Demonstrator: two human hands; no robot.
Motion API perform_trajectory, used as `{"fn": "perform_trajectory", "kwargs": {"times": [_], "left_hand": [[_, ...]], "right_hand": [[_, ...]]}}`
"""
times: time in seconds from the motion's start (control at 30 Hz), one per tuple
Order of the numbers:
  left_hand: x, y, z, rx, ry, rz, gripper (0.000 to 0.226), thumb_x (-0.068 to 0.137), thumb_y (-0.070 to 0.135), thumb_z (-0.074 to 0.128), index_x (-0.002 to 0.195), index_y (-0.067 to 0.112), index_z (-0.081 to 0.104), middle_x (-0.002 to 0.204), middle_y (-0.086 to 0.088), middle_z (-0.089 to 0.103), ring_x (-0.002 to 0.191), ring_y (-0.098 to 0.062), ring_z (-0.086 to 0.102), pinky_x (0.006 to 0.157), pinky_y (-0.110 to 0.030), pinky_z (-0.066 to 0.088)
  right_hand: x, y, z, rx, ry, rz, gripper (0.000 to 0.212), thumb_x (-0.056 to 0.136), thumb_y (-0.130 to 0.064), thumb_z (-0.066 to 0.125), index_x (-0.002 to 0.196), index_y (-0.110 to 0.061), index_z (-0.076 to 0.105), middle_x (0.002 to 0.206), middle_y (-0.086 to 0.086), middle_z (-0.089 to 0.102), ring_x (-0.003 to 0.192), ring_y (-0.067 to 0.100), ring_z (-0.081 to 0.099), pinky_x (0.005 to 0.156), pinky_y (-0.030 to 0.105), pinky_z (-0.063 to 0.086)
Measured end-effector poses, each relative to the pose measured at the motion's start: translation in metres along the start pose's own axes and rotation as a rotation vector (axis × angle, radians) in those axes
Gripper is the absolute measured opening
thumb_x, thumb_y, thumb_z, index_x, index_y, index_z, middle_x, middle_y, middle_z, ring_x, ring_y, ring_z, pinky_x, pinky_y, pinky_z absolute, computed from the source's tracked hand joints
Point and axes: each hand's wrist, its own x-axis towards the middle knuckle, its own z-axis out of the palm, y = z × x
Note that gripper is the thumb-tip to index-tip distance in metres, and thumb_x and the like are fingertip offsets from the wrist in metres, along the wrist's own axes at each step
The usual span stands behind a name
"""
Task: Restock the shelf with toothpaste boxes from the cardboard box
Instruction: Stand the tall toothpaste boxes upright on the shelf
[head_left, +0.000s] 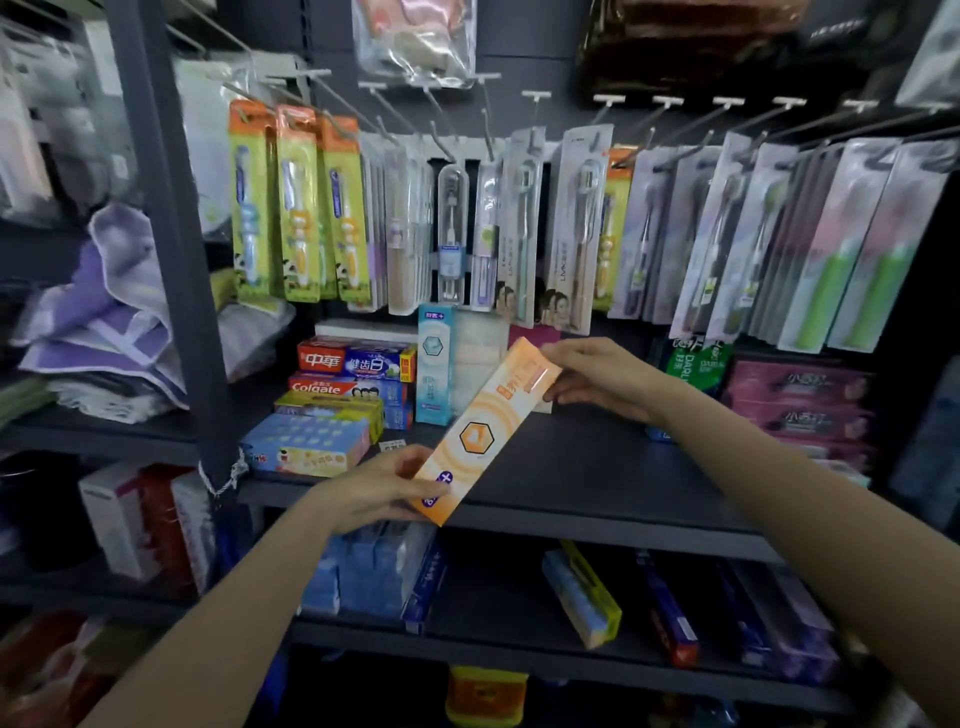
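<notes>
An orange and white toothpaste box (485, 426) is held tilted above the dark shelf (587, 467), its top end pointing up and to the right. My left hand (379, 491) grips its lower end. My right hand (597, 376) holds its upper end, thumb on top and fingers behind. Behind it, a light blue toothpaste box (435, 364) stands upright on the shelf. A stack of toothpaste boxes (353, 384) lies at the shelf's left. The cardboard box is not in view.
Toothbrush packs (519, 223) hang on hooks above the shelf. Green boxes (698, 364) and pink boxes (800, 405) sit at the right. A grey upright post (176, 260) stands at the left, with folded cloths (104, 322) beyond it. More boxes lie on the lower shelf (582, 597).
</notes>
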Motion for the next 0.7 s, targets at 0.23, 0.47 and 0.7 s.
{"fn": "perform_trajectory", "kwargs": {"times": [0.23,0.47,0.7], "left_hand": [[-0.002,0.01,0.01,-0.032,-0.022,0.012,0.034,0.082,0.006,0.066,0.113,0.012,0.057,0.109,-0.005,0.067,0.093,-0.018,0.067,0.083,-0.034,0.057],[-0.008,0.015,0.013,-0.049,-0.048,0.019,0.03,0.083,0.007,0.064,0.111,0.016,0.059,0.107,-0.003,0.07,0.093,-0.018,0.068,0.084,-0.033,0.056],[-0.004,0.021,0.008,0.098,0.075,0.07,0.033,0.079,0.009,0.07,0.108,0.018,0.058,0.108,-0.001,0.066,0.096,-0.018,0.065,0.085,-0.031,0.055]], "right_hand": [[-0.004,-0.018,-0.008,-0.007,-0.02,-0.033,0.023,0.097,-0.021,0.047,0.098,-0.006,0.064,0.092,0.009,0.068,0.077,0.018,0.06,0.058,0.014,0.052],[-0.002,-0.029,-0.011,-0.046,-0.041,-0.057,0.023,0.095,-0.024,0.049,0.096,-0.008,0.065,0.095,0.009,0.068,0.076,0.015,0.061,0.062,0.016,0.054],[-0.002,-0.035,-0.011,-0.057,-0.077,-0.109,0.021,0.093,-0.026,0.052,0.099,-0.011,0.065,0.096,0.006,0.07,0.088,0.018,0.064,0.073,0.02,0.055]]}}
